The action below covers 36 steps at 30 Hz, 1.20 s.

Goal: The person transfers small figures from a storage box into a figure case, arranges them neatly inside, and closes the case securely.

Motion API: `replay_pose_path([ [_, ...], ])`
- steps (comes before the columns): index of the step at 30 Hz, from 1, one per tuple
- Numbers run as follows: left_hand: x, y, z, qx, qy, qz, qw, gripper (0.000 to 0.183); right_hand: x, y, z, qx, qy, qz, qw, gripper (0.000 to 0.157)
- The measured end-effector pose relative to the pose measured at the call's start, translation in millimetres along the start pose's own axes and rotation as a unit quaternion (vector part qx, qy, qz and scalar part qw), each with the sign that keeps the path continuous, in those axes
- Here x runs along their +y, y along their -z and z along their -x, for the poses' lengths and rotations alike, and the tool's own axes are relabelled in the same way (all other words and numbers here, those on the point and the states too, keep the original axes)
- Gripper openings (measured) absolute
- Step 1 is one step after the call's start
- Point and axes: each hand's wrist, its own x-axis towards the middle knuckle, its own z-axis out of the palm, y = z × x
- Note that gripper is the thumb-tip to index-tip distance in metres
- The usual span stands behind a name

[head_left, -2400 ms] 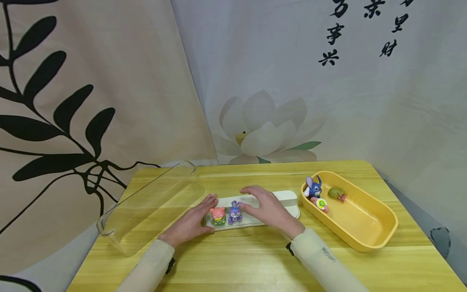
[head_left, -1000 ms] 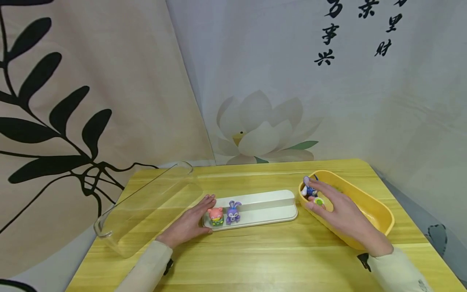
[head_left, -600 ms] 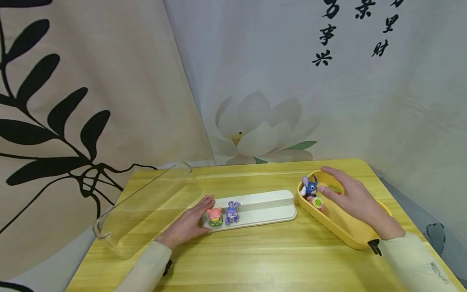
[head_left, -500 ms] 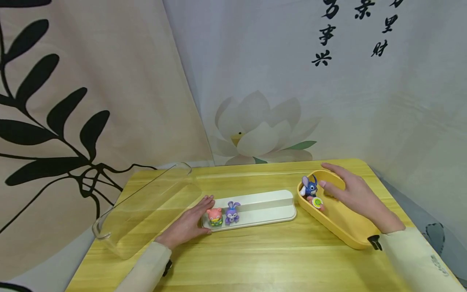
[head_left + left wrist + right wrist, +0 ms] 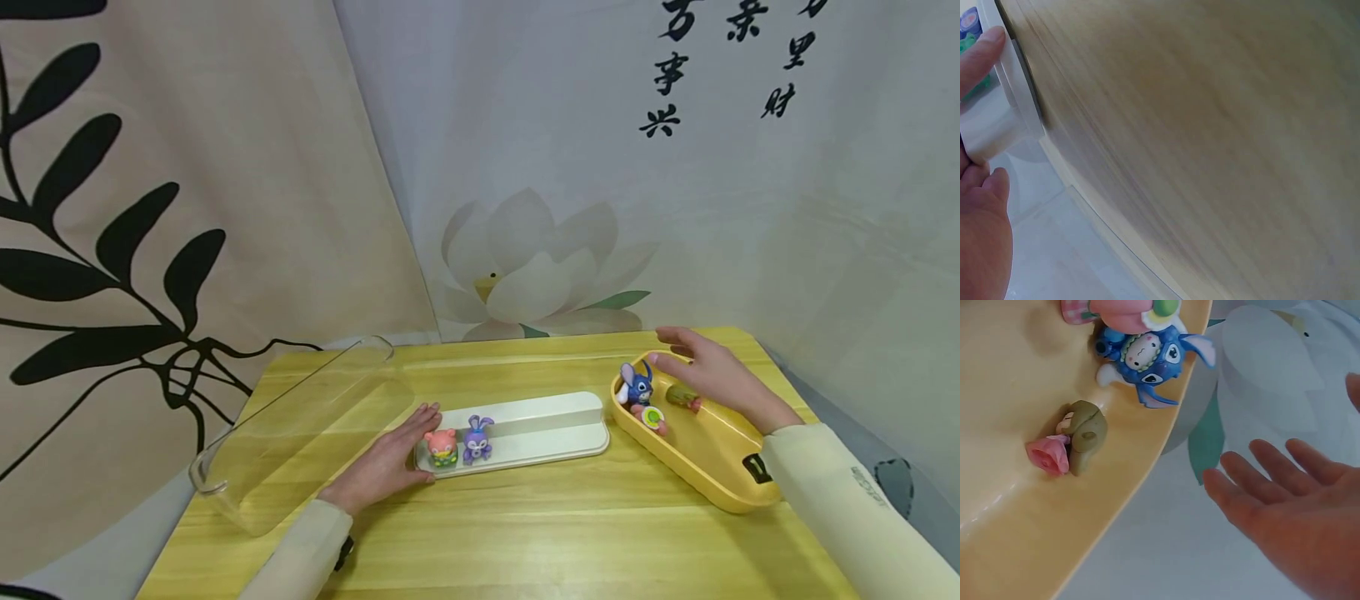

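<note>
My left hand (image 5: pixel 386 462) grips the left end of a long white tray (image 5: pixel 551 437), thumb at the front corner and fingers at the back one. In the left wrist view one digit presses on the tray's rim (image 5: pixel 1016 81). Upright at that end stand a pink pig-like figurine (image 5: pixel 442 447) and a purple rabbit figurine (image 5: pixel 477 442). My right hand (image 5: pixel 716 375), holding nothing, hovers at the far rim of a yellow basin (image 5: pixel 720 475), fingers loosely bent. Inside it are a blue big-eared figurine (image 5: pixel 1147 359), a pink figurine (image 5: pixel 651 418) and a green-hooded figurine with a pink flower (image 5: pixel 1079 440), lying down.
A large clear plastic cover (image 5: pixel 300 442) lies at the left and overhangs the table's edge. The wooden table (image 5: pixel 525 542) carries everything. Behind it hangs a printed cloth (image 5: pixel 547 167) with a lotus and writing.
My right hand has left the purple rabbit, passed over the basin's figurines and moved toward its far rim, uncovering the green-hooded figurine. My left hand stays at the tray's end.
</note>
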Motion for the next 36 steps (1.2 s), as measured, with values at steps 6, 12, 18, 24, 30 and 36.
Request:
replay_pose_path([
  [6, 0.6, 0.0, 0.1, 0.0, 0.001, 0.001, 1.0, 0.096, 10.0, -4.4, -15.1, -0.054, -0.018, -0.016, 0.998, 0.082],
  [12, 1.0, 0.5, 0.2, 0.001, 0.0, 0.001, 1.0, 0.096, 16.4, -7.9, -22.5, -0.097, -0.065, -0.027, 0.993, 0.089],
  [18, 0.9, 0.8, 0.1, -0.001, 0.003, -0.001, 1.0, 0.096, 23.7, -11.6, -27.5, -0.12, -0.1, -0.055, 0.986, 0.095],
  [24, 1.1, 1.5, 0.1, -0.001, 0.003, -0.001, 1.0, 0.096, 33.5, -15.4, -28.7, -0.131, -0.105, -0.073, 0.983, 0.094],
  [30, 1.3, 0.8, -0.2, -0.001, 0.005, -0.001, 1.0, 0.096, 43.0, -19.8, -30.4, -0.13, -0.104, -0.078, 0.983, 0.09],
  [36, 1.0, 0.3, 0.2, 0.002, 0.006, -0.002, 1.0, 0.096, 45.0, -25.7, -30.3, -0.143, -0.099, -0.095, 0.98, 0.091],
])
